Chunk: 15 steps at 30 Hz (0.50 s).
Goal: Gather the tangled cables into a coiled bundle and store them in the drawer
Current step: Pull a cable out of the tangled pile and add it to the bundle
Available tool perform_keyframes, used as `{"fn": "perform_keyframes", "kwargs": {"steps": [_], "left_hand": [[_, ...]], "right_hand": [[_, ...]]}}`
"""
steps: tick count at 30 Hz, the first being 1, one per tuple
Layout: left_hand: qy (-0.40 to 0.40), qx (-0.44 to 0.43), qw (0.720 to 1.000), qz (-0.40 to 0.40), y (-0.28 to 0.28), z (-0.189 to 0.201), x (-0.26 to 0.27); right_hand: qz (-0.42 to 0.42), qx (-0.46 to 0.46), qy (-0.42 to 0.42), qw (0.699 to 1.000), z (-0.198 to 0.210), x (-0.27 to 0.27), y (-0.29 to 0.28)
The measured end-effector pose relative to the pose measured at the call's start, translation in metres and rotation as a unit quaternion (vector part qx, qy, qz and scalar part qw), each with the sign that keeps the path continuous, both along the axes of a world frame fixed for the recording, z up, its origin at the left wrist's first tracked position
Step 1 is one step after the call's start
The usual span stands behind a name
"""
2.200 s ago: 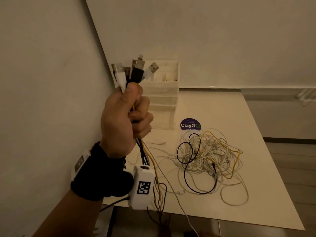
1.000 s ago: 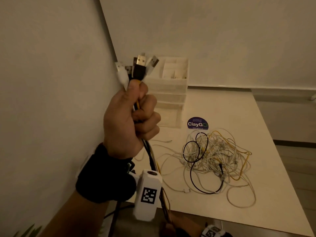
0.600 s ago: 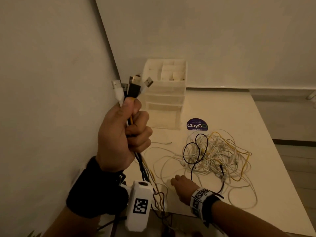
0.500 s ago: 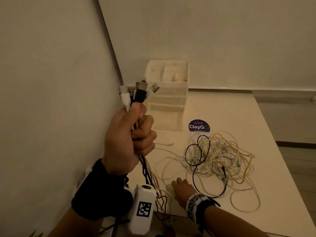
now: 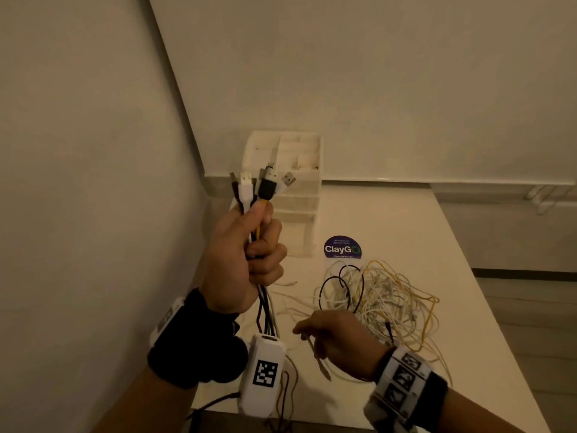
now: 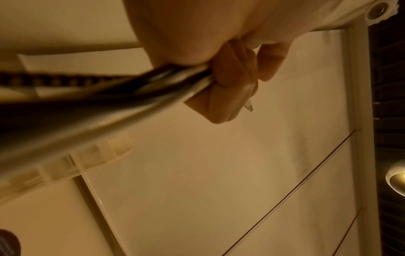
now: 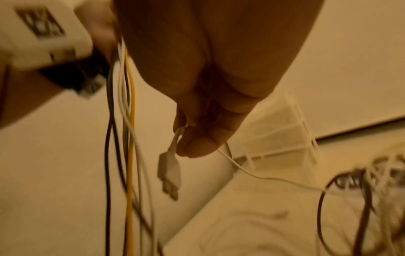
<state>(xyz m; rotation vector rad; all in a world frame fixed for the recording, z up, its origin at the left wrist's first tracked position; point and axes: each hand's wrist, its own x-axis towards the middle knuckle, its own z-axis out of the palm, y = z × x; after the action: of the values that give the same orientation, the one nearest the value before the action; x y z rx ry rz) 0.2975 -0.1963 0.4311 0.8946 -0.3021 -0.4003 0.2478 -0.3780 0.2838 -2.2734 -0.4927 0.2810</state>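
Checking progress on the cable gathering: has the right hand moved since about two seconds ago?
Yes. The right hand has come up into view over the table, beside the cable tangle, pinching a white cable end.

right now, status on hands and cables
Left hand grips the plug ends. Right hand pinches a white cable. Cable tangle loose on table.

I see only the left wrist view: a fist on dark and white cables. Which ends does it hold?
Observer: The left hand grips the USB plug ends, pointing up.
Operator: Is the right hand busy?
Observer: Yes. The right hand pinches a white cable just behind its plug.
Operator: Where are the remaining cables?
Observer: A tangled pile lies on the table, in front of the drawer organizer.
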Motion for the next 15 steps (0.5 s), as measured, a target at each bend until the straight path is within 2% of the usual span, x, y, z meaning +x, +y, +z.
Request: {"fn": "perform_keyframes", "kwargs": {"steps": [2, 5, 8, 10, 12, 14, 15], "left_hand": [[-0.017, 0.024, 1.000, -0.003, -0.011, -0.002, 0.003], [-0.049, 0.076, 0.996, 0.013, -0.028, -0.003, 0.007], [-0.056, 0.097, 0.994, 0.022, -0.043, -0.003, 0.009], [-0.057, 0.106, 0.992, 0.031, -0.053, -0.003, 0.010], [-0.063, 0.119, 0.990, 0.047, -0.064, -0.005, 0.012], [-0.070, 0.133, 0.987, 0.061, -0.074, -0.006, 0.012], [-0.080, 0.141, 0.984, 0.069, -0.079, -0.007, 0.012]], "right_hand": [[-0.033, 0.061, -0.057, 0.996, 0.026, -0.001, -0.018], [-0.089, 0.114, -0.177, 0.973, 0.053, -0.004, -0.042], [-0.143, 0.191, -0.222, 0.946, 0.072, -0.008, -0.051], [-0.167, 0.268, -0.181, 0.932, 0.080, -0.008, -0.048], [-0.164, 0.342, -0.087, 0.921, 0.092, -0.010, -0.042], [-0.155, 0.319, -0.030, 0.935, 0.100, -0.013, -0.034], [-0.155, 0.277, -0.036, 0.947, 0.102, -0.013, -0.029]]}}
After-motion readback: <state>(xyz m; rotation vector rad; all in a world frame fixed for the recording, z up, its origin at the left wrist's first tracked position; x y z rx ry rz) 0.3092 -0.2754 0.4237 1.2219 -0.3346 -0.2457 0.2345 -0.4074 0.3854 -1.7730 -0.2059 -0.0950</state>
